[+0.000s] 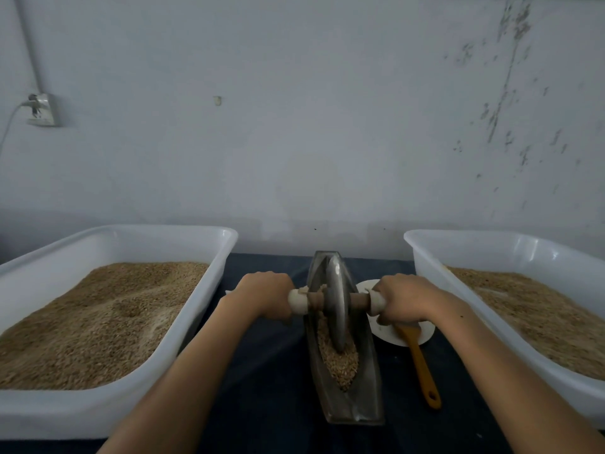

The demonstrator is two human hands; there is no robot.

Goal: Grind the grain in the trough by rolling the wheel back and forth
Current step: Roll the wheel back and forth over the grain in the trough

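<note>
Both hands are closed around the ends of the wooden axle: the left hand on the left grip, the right hand on the right, with the metal wheel standing upright between them in the narrow boat-shaped trough. The grain lies heaped in the near half of the trough, just ahead of the wheel's rim. Uneven pressure from either hand could tilt the wheel so it rides up the trough wall, and a hard stroke toward the near end could push grain over the low lip onto the dark cloth. The right hand hides part of the white plate and the head of the orange spatula; whether grain lies beyond the wheel cannot be made out.
</note>
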